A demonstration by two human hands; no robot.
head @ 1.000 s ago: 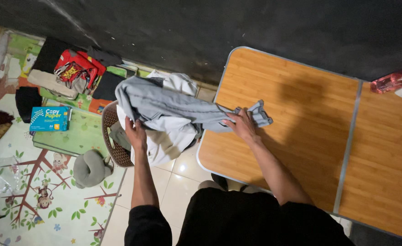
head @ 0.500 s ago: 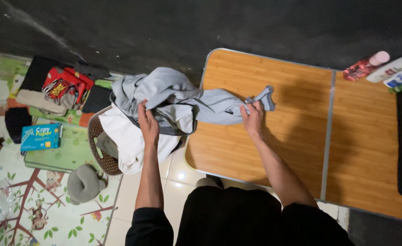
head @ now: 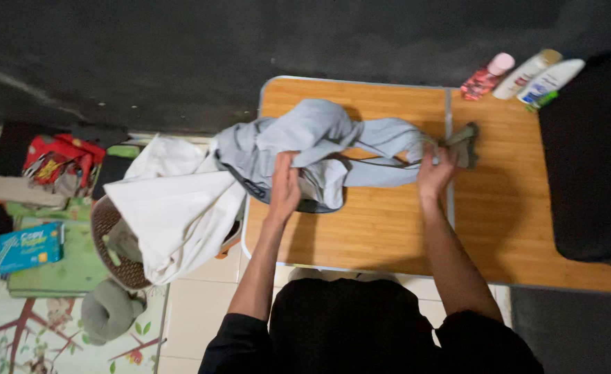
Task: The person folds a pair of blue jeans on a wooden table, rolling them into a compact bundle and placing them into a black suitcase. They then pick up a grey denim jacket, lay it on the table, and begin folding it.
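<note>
A crumpled pale grey cloth garment (head: 319,142) with dark trim lies bunched across the left part of the wooden folding table with a metal rim (head: 388,228). The left hand (head: 284,185) grips its rumpled middle, and the right hand (head: 433,172) pinches its stretched far end. One white cloth (head: 174,208) drapes over one brown woven basket (head: 111,242). Three bottles (head: 523,75) lie at the table's far edge beside one black case (head: 586,159).

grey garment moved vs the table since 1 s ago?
Yes. The grey garment has come off the laundry basket and further onto the table: its bulk, earlier left of the table's left edge, now lies on the wood.
</note>
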